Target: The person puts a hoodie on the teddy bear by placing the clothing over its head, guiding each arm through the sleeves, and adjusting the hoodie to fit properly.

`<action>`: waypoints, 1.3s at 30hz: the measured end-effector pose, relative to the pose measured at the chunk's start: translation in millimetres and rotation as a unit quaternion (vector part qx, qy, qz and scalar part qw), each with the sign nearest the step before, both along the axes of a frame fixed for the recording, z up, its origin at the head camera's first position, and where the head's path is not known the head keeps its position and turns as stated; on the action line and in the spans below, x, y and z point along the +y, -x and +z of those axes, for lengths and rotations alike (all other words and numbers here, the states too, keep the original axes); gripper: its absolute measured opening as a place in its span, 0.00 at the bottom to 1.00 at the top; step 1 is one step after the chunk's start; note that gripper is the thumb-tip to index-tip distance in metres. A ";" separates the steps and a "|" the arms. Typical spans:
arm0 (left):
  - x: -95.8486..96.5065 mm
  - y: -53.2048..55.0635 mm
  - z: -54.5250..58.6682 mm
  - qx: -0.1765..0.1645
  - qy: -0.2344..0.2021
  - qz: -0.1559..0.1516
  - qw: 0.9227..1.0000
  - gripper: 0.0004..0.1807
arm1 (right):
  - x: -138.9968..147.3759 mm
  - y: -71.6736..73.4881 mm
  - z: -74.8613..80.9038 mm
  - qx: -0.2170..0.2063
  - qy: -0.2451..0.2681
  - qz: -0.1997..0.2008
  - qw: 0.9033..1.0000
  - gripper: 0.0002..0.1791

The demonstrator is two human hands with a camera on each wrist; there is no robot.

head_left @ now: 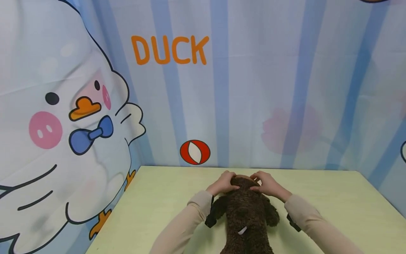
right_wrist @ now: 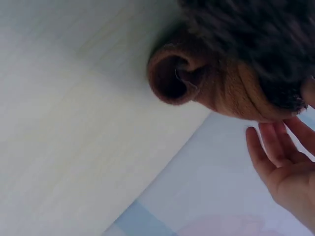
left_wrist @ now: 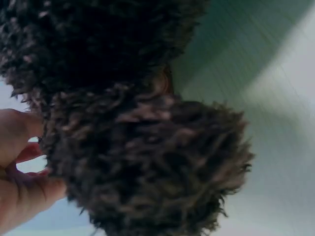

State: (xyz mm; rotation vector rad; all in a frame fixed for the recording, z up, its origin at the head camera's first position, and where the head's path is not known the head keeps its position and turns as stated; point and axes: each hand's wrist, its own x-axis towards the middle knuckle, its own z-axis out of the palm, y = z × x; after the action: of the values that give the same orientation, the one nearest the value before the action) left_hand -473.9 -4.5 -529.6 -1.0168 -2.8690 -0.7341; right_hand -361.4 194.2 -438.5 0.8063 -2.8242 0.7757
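Note:
A dark brown shaggy plush toy (head_left: 245, 208) lies back up on the pale table, head away from me, a small white tag on its lower back. My left hand (head_left: 223, 183) grips the left side of its head, thumb on top. On the head's right side, my right hand (head_left: 268, 184) holds it between thumb and fingers. Dark fur fills much of the left wrist view, the fingers partly hidden behind it. The right wrist view shows a smooth brown curled fabric part (right_wrist: 174, 73) of the toy, with several fingertips (right_wrist: 275, 132) against the brown fabric. The toy's face is hidden.
The pale yellow-green table (head_left: 165, 197) reaches back to a hanging cloth backdrop (head_left: 253, 88) with blue stripes. A large white duck (head_left: 73, 169) and a red-and-white ball (head_left: 203, 151) are printed on it. Dark straps (head_left: 211, 215) circle the wrists.

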 end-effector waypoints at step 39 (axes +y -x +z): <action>12.1 -119.1 84.1 0.151 0.138 0.059 0.977 0.23 | -18.7 -4.3 -14.6 -0.001 0.000 -0.017 1.000 0.38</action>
State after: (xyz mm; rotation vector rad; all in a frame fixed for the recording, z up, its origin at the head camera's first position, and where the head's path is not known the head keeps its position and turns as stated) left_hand -354.8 7.6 -445.5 -0.8797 -2.7755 -0.1568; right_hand -357.1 175.5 -453.1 0.7556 -2.8321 0.7725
